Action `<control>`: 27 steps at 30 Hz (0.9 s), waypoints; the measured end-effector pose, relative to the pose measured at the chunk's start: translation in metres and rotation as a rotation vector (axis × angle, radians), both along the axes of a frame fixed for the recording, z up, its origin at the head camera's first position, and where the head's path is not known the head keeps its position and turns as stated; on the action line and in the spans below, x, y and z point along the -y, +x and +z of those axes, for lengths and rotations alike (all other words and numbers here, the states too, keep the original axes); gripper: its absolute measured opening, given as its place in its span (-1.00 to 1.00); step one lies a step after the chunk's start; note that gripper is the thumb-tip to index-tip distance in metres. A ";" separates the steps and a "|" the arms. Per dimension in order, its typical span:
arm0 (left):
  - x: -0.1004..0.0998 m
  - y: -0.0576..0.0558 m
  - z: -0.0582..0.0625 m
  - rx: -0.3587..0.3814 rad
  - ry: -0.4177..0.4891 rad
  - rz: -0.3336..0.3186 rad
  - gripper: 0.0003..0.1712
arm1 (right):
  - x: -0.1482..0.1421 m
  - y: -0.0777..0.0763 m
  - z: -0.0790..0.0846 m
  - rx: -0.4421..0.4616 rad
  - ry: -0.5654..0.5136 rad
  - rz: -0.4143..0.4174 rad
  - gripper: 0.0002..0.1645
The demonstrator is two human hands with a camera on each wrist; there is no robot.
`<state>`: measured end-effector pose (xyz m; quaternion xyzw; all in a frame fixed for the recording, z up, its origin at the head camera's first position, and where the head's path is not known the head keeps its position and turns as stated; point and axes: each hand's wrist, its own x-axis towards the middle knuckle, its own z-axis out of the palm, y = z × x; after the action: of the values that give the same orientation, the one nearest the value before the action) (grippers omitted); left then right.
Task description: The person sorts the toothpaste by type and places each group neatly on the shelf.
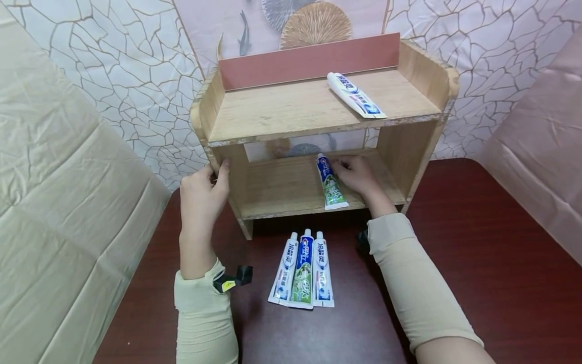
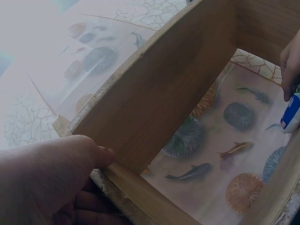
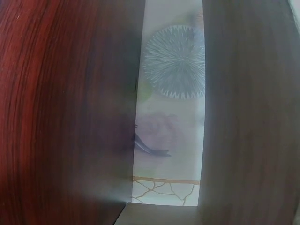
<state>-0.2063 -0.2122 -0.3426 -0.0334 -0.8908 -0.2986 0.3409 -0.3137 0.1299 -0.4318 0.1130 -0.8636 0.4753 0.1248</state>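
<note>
My left hand (image 1: 203, 194) grips the front edge of the wooden shelf's (image 1: 273, 114) left side panel, its thumb on the inner face and the other fingers outside. On the lower board, my right hand (image 1: 359, 177) pinches the right edge of a blue and green Crest toothpaste tube (image 1: 331, 182) near its cap. That tube's cap points to the back and its flat end lies at the board's front edge. In the left wrist view, the fingers of the right hand (image 2: 293, 61) meet the tube (image 2: 293, 110). The right wrist view shows neither hand nor tube.
A white toothpaste tube (image 1: 356, 96) lies on the upper board, slanting toward the front. Before the shelf, on the dark red table (image 1: 477, 242), another Crest tube (image 1: 302, 273) lies between two white tubes, a left one (image 1: 284, 270) and a right one (image 1: 323, 273). Patterned cloth (image 1: 123, 65) hangs behind.
</note>
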 end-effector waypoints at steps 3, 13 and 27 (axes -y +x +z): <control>0.000 0.000 -0.001 0.009 -0.003 0.001 -0.35 | 0.000 0.002 -0.001 0.001 -0.010 0.001 -0.46; 0.000 -0.001 -0.004 0.017 -0.001 0.008 -0.33 | -0.001 0.011 -0.003 -0.044 -0.044 0.049 -0.49; 0.000 -0.005 -0.004 0.024 -0.024 0.021 -0.31 | 0.000 0.015 0.000 -0.080 -0.072 0.077 -0.54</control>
<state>-0.2117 -0.2118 -0.3471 -0.0244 -0.8987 -0.2845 0.3329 -0.2982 0.1298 -0.4322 0.1604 -0.8352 0.5056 0.1451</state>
